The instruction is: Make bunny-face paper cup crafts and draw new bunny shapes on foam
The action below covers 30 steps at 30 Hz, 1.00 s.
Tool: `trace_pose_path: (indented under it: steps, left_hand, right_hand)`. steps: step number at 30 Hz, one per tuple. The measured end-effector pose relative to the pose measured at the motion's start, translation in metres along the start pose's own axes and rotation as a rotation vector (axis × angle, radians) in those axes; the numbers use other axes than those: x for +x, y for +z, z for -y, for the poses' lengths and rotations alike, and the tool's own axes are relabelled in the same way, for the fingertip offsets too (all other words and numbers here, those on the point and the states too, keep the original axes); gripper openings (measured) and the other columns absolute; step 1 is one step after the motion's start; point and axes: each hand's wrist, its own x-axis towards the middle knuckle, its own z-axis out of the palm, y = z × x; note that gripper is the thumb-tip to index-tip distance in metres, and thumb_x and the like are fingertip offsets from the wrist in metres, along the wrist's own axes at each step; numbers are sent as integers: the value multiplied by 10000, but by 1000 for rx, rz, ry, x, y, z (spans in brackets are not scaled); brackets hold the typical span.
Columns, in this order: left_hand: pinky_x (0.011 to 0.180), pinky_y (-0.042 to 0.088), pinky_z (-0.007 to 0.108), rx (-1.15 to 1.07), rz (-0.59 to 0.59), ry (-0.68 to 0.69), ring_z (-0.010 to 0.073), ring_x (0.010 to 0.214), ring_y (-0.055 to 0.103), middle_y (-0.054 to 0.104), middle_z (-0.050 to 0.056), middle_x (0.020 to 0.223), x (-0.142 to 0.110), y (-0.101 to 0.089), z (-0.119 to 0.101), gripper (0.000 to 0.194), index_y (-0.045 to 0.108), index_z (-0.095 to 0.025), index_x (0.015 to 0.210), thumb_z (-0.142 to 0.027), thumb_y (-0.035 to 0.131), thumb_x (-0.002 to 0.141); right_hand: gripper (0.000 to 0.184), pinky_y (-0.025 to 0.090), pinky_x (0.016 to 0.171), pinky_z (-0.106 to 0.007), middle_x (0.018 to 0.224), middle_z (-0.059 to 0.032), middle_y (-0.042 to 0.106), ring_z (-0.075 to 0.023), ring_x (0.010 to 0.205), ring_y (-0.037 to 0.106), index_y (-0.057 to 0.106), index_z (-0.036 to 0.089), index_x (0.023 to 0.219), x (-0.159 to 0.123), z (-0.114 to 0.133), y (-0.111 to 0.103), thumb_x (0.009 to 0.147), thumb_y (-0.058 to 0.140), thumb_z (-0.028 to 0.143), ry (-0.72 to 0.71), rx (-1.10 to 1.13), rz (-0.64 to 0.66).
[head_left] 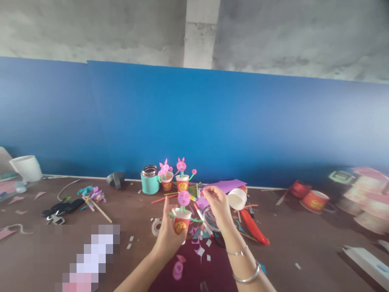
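Left hand and right hand are raised over the near part of the table, with a gap between them. The left one grasps a red-and-white paper cup, wrapping its near left side, so the cup stands roughly upright; whether its base bears on the table cannot be told. Held low around the wall, it leaves the rim open, and the pink round face above it stays uncovered, probably so that the small parts are not crushed. A green stem reaches from the cup toward the right hand. That hand is bent at the wrist, thumb and fingertips drawn together as for fine work; a reddish speck shows at the tips, but it is too small to tell whether anything is pinched. Just beyond the left hand stand two similar cup figures, a left one and a right one, likely set back to be out of reach of a stray elbow, with a turquoise jar beside them. A tape roll lies just left of the left hand, handy for a quick grab. Purple paper and a tipped white cup lie beyond and right of the right hand, while pink paper pieces rest between the forearms, in easy reach of either side.
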Motion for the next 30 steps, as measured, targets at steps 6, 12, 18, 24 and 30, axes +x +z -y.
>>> trace_pose_path:
  steps: [6,12,18,24,30]
  left_hand:
    - [909,488,357,-381,110,12,237,1120,553,454,147,1310,-8,6,-10,880,111,-246,1425,-154,604,702]
    - [962,434,396,-668,237,-46,254,1154,520,453,148,1317,-11,9,-13,972,-30,-267,1440,-148,631,738]
    - [884,464,345,-588,351,-103,236,1011,584,564,142,1185,-16,5,-14,910,62,-179,1448,-190,641,746]
    - [891,461,348,-524,379,-102,264,1067,560,513,156,1265,-15,2,-23,879,129,-181,1437,-205,646,726]
    - [1021,362,384,-506,388,-69,287,1185,476,494,142,1303,-16,1,-17,841,184,-172,1432,-295,650,743]
  right_hand:
    - [153,459,660,-303,704,-52,681,-201,694,621,612,174,741,3,-5,-2,717,612,325,2,-19,-13]
    - [179,459,642,-296,708,-53,673,-199,683,608,620,167,749,2,-7,-2,726,611,344,-35,-55,22]
    - [198,443,595,-270,706,-45,655,-187,668,585,631,162,769,1,-4,-2,715,631,353,14,-38,37]
    - [211,446,586,-265,706,-47,662,-199,687,605,623,168,753,1,2,-5,687,655,366,81,37,26]
    - [238,454,610,-265,708,-48,669,-194,692,613,634,160,766,0,5,-7,679,668,378,90,52,32]
